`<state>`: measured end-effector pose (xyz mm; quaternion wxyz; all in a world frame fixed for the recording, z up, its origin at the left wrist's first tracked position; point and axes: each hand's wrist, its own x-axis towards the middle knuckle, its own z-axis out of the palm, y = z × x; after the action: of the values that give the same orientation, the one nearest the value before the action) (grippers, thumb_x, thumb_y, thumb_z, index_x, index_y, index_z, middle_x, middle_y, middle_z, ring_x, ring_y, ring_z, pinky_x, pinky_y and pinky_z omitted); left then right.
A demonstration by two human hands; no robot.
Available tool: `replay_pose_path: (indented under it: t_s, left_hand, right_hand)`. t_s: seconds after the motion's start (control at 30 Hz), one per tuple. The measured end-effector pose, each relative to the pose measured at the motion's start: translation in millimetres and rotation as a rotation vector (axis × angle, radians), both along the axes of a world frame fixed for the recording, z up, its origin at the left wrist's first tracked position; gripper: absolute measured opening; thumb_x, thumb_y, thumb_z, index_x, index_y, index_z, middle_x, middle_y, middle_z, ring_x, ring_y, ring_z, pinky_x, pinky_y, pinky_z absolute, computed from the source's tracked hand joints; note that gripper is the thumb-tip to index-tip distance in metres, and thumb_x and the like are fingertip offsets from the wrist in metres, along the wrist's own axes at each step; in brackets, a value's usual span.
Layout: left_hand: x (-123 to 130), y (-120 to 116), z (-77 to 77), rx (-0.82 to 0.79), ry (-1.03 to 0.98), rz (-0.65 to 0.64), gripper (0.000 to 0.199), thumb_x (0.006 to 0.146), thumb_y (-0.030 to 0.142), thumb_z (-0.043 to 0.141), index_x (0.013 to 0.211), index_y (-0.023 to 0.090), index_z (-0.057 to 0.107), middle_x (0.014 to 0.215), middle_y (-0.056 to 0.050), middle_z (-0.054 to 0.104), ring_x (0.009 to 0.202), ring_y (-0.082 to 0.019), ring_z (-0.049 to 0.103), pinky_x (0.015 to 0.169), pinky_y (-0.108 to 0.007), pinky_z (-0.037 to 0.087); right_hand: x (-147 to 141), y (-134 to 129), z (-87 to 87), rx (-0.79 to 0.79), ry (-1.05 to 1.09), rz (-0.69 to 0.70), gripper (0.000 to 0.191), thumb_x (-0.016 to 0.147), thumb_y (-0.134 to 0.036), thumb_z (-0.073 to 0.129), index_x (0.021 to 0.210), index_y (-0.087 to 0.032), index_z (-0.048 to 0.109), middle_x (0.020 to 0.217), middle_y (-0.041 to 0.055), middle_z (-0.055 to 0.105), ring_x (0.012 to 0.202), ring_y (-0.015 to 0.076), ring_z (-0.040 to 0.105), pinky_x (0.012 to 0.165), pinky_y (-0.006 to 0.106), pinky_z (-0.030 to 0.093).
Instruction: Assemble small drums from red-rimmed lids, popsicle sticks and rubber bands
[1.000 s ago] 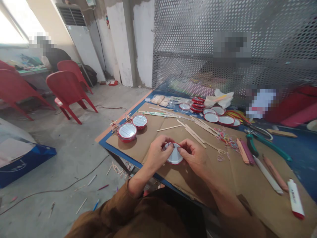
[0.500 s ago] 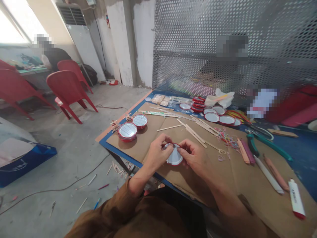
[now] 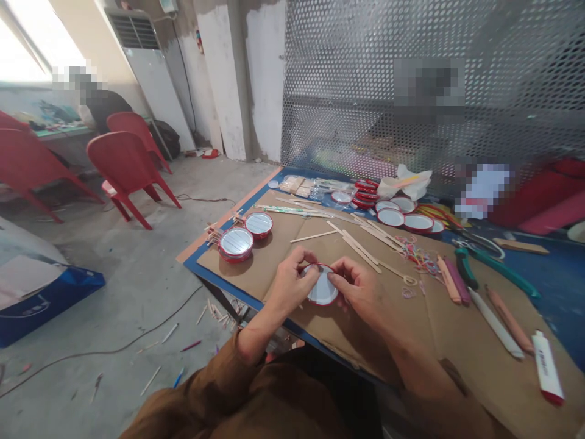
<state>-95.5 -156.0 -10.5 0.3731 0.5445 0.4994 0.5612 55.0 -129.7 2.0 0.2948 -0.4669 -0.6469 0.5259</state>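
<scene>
Red rims the white disc [image 3: 323, 291] I have over the near part of a cardboard sheet [image 3: 452, 341]. On my feed, the left hand [image 3: 294, 274] has its grip clamped on the disc's left edge, thumb on the white face; the right hand [image 3: 361, 286] has its grip clamped on the right edge, thumb likewise. Left of the disc I make out two small red drums [image 3: 236, 241]. Beyond it lie loose wooden sticks [image 3: 361, 250], and past those, other discs [image 3: 390, 216]. Right of it come coloured bands [image 3: 418, 256] in a tangle, then green-handled pliers [image 3: 466, 268] and a white tube [image 3: 547, 363]. Blue tabletop [image 3: 560, 286] shows around the cardboard; well beyond the disc stands a perforated metal screen [image 3: 347, 73].
</scene>
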Motion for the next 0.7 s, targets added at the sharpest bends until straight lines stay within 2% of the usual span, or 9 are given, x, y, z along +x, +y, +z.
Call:
replay_pose_path:
  t_s: [0.1, 0.23, 0.37, 0.43, 0.5, 0.6, 0.7]
  left_hand:
    - [-1.4, 2.3, -1.2, -0.008, -0.109, 0.017, 0.023, 0.081, 0.025, 0.051, 0.103, 0.019, 0.048, 0.088, -0.001, 0.059, 0.073, -0.010, 0.056, 0.065, -0.020, 0.044]
    - [-4.8, 7.5, -5.1, -0.102, -0.185, 0.045, 0.021, 0.088, 0.036, 0.041, 0.093, 0.018, 0.052, 0.078, 0.000, 0.056, 0.065, -0.010, 0.052, 0.059, -0.020, 0.042]
    - [-7.5, 9.4, -3.6, -0.143, -0.114, -0.082, 0.029, 0.077, 0.041, 0.061, 0.088, 0.016, 0.054, 0.075, 0.001, 0.056, 0.064, -0.010, 0.050, 0.057, -0.020, 0.040]
    - [-9.3, 10.1, -1.0, -0.198, -0.072, -0.129, 0.029, 0.074, 0.040, 0.063, 0.084, 0.014, 0.056, 0.072, 0.000, 0.057, 0.064, -0.011, 0.051, 0.056, -0.020, 0.040]
    - [-12.0, 11.3, 1.3, -0.238, -0.053, -0.135, 0.027, 0.075, 0.040, 0.062, 0.083, 0.014, 0.057, 0.071, 0.000, 0.057, 0.062, -0.011, 0.051, 0.055, -0.020, 0.039]
    - [-17.1, 13.1, 1.9, -0.275, -0.056, -0.222, 0.030, 0.072, 0.041, 0.066, 0.082, 0.015, 0.056, 0.068, 0.003, 0.055, 0.058, -0.010, 0.048, 0.053, -0.019, 0.037]
    - [-21.9, 14.0, -1.7, -0.295, -0.156, -0.298, 0.037, 0.070, 0.046, 0.068, 0.084, 0.016, 0.053, 0.067, 0.005, 0.054, 0.056, -0.008, 0.048, 0.052, -0.019, 0.037]
  right_hand:
    - [1.1, 2.2, 1.4, 0.002, 0.016, -0.073, 0.022, 0.075, -0.042, 0.058, 0.079, -0.020, 0.053, 0.048, -0.0072, 0.053, 0.035, 0.0088, 0.047, 0.031, 0.018, 0.036]
    - [2.0, 4.3, 0.1, -0.006, 0.064, -0.100, 0.024, 0.075, -0.042, 0.057, 0.080, -0.020, 0.053, 0.049, -0.0077, 0.054, 0.035, 0.0083, 0.048, 0.030, 0.017, 0.036]
    - [0.9, 4.2, 0.0, -0.035, 0.082, -0.042, 0.026, 0.075, -0.044, 0.058, 0.082, -0.019, 0.053, 0.051, -0.0072, 0.055, 0.037, 0.0083, 0.049, 0.031, 0.016, 0.036]
    - [1.0, 5.4, 1.0, -0.020, 0.048, -0.002, 0.030, 0.077, -0.047, 0.056, 0.085, -0.018, 0.055, 0.053, -0.0057, 0.057, 0.038, 0.0091, 0.051, 0.032, 0.017, 0.036]
    - [3.6, 8.7, 2.8, 0.112, -0.120, -0.068, 0.031, 0.082, -0.047, 0.049, 0.086, -0.018, 0.058, 0.057, -0.0036, 0.060, 0.043, 0.0099, 0.054, 0.038, 0.018, 0.038]
    - [15.7, 18.5, 8.5, 0.347, -0.487, -0.296, 0.027, 0.086, -0.039, 0.045, 0.082, -0.019, 0.062, 0.065, -0.0007, 0.064, 0.058, 0.0120, 0.060, 0.052, 0.021, 0.042]
    - [37.8, 33.0, 18.1, 0.397, -0.693, -0.469, 0.022, 0.086, -0.031, 0.046, 0.083, -0.020, 0.064, 0.078, 0.0041, 0.068, 0.077, 0.0172, 0.063, 0.066, 0.026, 0.043]
